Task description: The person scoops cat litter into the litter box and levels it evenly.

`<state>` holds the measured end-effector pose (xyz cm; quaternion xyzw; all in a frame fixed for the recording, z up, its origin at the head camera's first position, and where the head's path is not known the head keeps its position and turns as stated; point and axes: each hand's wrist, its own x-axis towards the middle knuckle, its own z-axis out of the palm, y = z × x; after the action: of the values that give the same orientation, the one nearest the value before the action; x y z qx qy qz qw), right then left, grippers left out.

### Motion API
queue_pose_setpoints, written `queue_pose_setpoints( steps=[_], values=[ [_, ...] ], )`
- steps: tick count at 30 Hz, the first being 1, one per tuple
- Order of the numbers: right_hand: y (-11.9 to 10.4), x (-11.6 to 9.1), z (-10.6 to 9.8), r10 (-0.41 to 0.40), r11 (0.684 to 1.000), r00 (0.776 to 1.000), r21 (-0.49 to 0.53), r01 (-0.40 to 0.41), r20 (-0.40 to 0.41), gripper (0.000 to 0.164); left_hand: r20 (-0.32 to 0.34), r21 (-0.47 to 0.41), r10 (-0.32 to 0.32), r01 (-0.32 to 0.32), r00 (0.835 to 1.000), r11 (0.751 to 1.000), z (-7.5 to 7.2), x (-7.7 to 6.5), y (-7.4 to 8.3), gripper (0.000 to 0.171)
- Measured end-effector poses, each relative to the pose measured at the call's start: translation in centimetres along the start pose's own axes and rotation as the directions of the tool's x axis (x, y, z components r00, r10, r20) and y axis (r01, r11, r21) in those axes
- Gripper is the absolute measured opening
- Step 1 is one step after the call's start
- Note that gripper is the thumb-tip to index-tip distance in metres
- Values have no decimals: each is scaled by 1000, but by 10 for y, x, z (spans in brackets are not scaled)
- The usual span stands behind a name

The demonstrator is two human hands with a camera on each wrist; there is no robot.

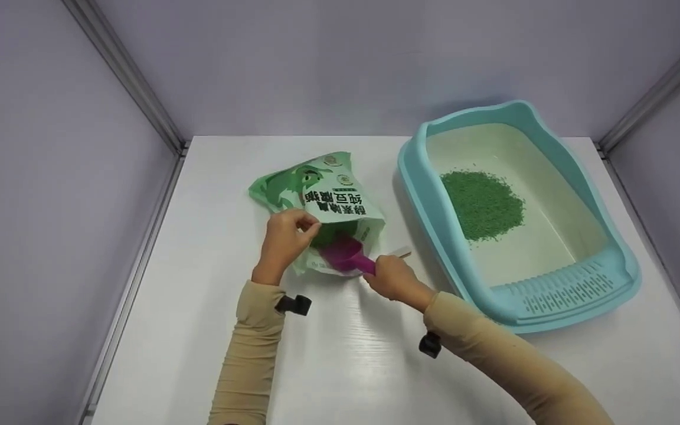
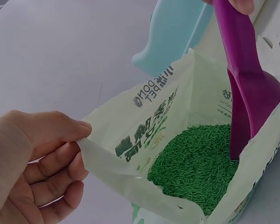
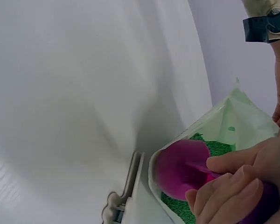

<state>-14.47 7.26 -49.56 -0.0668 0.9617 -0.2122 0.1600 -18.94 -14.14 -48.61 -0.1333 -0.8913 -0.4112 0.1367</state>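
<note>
A green and white printed bag of cat litter (image 1: 352,203) lies on the table with its mouth open toward me. At the rim of that mouth, my left hand (image 1: 284,236) pinches the bag's edge between thumb and forefinger; the other fingers curl loosely below. My right hand (image 1: 396,277) grips the handle of a purple scoop (image 2: 242,79). The scoop's bowl is inside the bag mouth, its lip down at the green pellets (image 2: 196,170). In the right wrist view the bowl (image 3: 177,163) covers part of the pellets.
To the right stands a light blue litter box (image 1: 428,200) with a pile of green pellets (image 1: 484,206) on its pale floor. A narrow clip-like piece (image 3: 123,196) lies beside the bag, on the white table (image 1: 198,248). Grey walls enclose the table's back and sides.
</note>
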Motion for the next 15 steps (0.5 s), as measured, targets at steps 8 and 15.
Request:
queue_pose_setpoints(
  steps=[8, 15],
  values=[
    [2, 4, 19, 4, 1000, 996, -1, -4, -84, 28, -4, 1, 17, -17, 1000, 1000, 0, 1, 2, 8],
    [3, 6, 26, -9, 1000, 991, -21, 7, -130, 29, -24, 4, 22, -22, 999, 1000, 1, 1, 3, 7]
  ],
)
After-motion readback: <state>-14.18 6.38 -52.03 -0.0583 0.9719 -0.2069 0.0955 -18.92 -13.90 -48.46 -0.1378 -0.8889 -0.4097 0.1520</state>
